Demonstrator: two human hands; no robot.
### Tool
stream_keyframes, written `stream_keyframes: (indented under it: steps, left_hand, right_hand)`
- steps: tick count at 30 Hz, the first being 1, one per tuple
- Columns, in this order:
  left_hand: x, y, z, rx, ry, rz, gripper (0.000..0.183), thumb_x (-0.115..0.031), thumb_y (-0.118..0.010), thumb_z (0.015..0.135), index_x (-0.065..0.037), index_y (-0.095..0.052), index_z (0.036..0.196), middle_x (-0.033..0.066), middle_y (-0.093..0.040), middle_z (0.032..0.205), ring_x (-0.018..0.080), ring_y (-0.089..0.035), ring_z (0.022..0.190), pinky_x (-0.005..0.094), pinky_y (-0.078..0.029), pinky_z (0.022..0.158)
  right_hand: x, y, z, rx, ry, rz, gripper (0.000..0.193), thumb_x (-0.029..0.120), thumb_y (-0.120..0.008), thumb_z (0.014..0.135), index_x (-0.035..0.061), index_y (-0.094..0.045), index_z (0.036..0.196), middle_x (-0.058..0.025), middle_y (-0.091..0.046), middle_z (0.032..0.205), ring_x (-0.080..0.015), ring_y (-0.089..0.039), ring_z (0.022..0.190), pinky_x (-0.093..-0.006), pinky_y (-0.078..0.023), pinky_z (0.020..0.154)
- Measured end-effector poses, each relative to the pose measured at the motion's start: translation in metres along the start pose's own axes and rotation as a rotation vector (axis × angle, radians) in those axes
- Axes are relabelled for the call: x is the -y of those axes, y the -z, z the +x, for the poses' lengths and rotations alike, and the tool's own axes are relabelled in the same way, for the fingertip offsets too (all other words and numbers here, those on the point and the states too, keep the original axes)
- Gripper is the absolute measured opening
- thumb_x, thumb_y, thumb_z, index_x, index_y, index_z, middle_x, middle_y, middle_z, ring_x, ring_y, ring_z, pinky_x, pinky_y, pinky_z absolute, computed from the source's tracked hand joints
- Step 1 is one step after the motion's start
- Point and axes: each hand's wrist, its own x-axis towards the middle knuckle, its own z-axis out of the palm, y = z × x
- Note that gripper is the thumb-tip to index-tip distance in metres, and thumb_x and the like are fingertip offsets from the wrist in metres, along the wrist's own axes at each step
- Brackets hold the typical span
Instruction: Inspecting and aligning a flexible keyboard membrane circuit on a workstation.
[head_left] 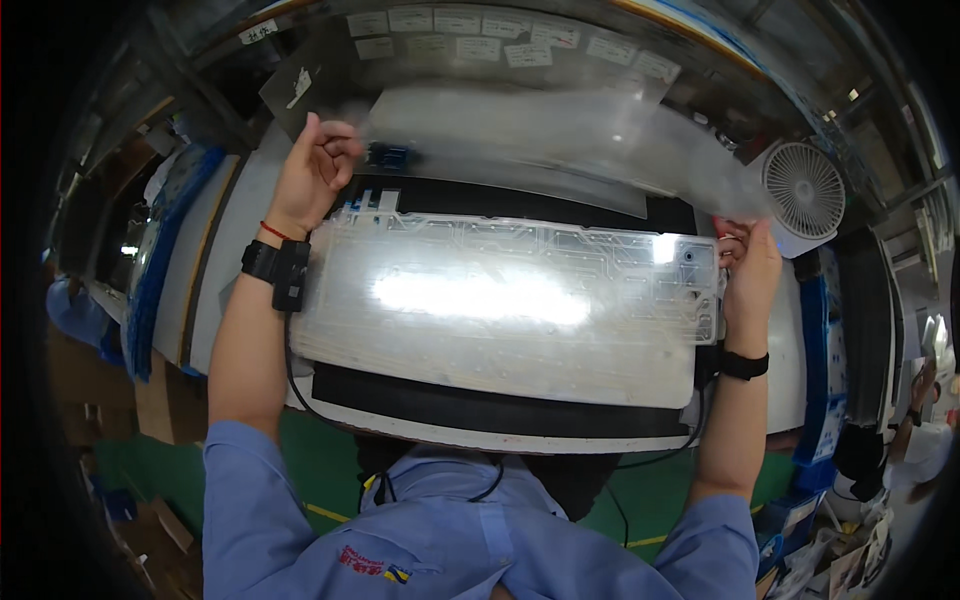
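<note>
A clear, hazy plastic film (520, 130) is stretched across the far side of the bench, smeared by motion. My left hand (318, 168) is raised at its left end, fingers curled; the blurred film edge appears to be in them. My right hand (752, 262) is closed at the film's right corner, beside a small red spot I cannot make out. Below the film lies a flat, transparent keyboard membrane sheet (600, 335) with printed circuit traces and a bright glare. Its connector tails (378, 200) stick out at the upper left, near my left wrist.
The membrane rests on a black mat (440, 398) on a white bench. A white round fan (803, 190) stands at the back right. Paper labels (457, 20) line the back panel. Blue-edged stacks (165, 260) flank the left, and a cable (700, 420) runs along the front edge.
</note>
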Motion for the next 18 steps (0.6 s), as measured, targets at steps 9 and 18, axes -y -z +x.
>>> stream_keyframes:
  steps: [9, 18]
  left_hand:
    - [0.002, -0.014, 0.002, -0.001, 0.017, 0.216, 0.022, -0.020, -0.050, 0.096, -0.005, -0.056, 0.111, 0.0075, -0.064, 0.109, 0.0107, -0.061, 0.080, 0.0195, -0.047, 0.069]
    - [0.005, -0.003, 0.005, -0.054, 0.154, 0.416, 0.022, -0.019, -0.051, 0.096, -0.001, -0.057, 0.108, 0.0006, -0.061, 0.086, 0.0009, -0.047, 0.057, 0.0136, -0.039, 0.050]
  right_hand:
    - [0.005, -0.005, -0.002, 0.080, 0.075, -0.167, 0.030, 0.008, -0.056, 0.091, -0.0010, -0.054, 0.120, -0.0013, -0.060, 0.088, -0.0038, -0.051, 0.069, -0.0172, -0.039, 0.056]
    - [0.000, -0.004, -0.001, 0.118, 0.061, -0.180, 0.040, 0.004, -0.056, 0.090, -0.0010, -0.048, 0.129, 0.0015, -0.055, 0.089, -0.0039, -0.049, 0.069, -0.0176, -0.038, 0.058]
